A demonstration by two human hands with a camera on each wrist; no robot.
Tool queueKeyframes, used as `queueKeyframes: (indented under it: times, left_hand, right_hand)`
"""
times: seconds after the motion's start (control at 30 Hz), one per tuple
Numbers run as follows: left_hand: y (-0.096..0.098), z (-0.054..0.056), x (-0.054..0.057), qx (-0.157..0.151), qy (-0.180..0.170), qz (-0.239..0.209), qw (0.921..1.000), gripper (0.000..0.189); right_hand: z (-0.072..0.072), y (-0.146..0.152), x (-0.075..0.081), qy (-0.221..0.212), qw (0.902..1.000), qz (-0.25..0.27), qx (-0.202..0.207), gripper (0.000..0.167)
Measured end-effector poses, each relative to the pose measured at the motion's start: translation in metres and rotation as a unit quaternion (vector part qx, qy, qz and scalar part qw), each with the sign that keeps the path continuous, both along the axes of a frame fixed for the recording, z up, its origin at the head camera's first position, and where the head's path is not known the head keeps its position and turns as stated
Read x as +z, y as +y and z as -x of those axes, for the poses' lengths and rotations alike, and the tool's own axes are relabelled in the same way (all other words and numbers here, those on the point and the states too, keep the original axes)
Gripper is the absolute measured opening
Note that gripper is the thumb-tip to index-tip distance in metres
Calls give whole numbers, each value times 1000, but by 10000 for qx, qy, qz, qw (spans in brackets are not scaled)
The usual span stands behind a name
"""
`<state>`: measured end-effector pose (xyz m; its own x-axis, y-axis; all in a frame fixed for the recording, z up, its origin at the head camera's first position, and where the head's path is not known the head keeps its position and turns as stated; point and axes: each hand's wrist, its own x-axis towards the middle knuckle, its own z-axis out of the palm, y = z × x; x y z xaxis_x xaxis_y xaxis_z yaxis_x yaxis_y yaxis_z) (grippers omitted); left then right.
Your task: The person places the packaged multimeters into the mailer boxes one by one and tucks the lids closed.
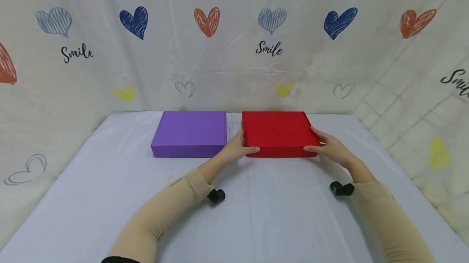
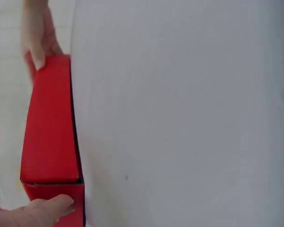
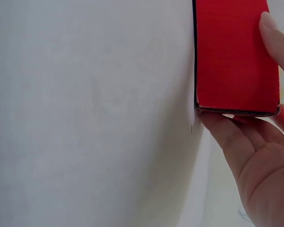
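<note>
A flat red cardboard box [image 1: 276,128] lies near the far edge of the table, its lid closed. My left hand [image 1: 235,148] grips its left front corner, the thumb along the front face. At the opposite corner my right hand [image 1: 331,148] holds the box, thumb on the front and fingers against the right side. In the right wrist view the right hand's fingers [image 3: 227,137] lie along the box's end. The left wrist view shows the left hand [image 2: 33,213] touching the near end of the box. A purple box [image 1: 190,130], also closed, lies just left of my left hand.
White cloth covers the table [image 1: 271,214]. Behind it hangs a pale curtain [image 1: 234,59] printed with hearts and "Smile". Black wrist-worn devices [image 1: 217,196] stick out beneath both sleeves. The two boxes stand side by side with a narrow gap between them.
</note>
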<state>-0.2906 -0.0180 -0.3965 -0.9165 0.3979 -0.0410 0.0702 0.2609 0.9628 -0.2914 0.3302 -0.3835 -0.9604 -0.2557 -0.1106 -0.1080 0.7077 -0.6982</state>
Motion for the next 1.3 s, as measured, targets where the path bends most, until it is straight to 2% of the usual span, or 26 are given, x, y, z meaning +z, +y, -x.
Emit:
queueKeyframes:
  times: [0.1,0.17,0.27,0.37,0.5,0.67,0.93,1.3]
  left_hand:
    - [-2,-6,-2,-49,-364,-317,9988,73]
    - [-3,-9,-2,21,-649,-454,9969,72]
    - [-5,-14,-2,260,-1181,-727,9900,75]
    - [-9,-15,-2,401,-1508,-1165,9809,77]
    - [-14,-15,-5,299,-1444,-1428,9787,81]
    - [-22,-15,-4,240,-1310,-1335,9821,83]
    - [-32,-24,-2,214,-1617,-1019,9813,80]
    - [-39,-41,1,197,-1683,-997,9805,81]
  right_hand:
    - [0,-1,-2,-172,9996,214,20,100]
    - [0,-1,-3,-294,9989,364,-1,101]
    - [-1,-1,-5,-455,9969,637,23,101]
    - [-1,-2,-8,-540,9948,859,73,98]
    - [-1,-5,-8,-510,9942,942,121,95]
    - [1,-11,-8,-432,9944,961,95,96]
    - [1,-22,-7,-423,9944,963,84,94]
    - [2,-33,-7,-493,9922,1126,217,93]
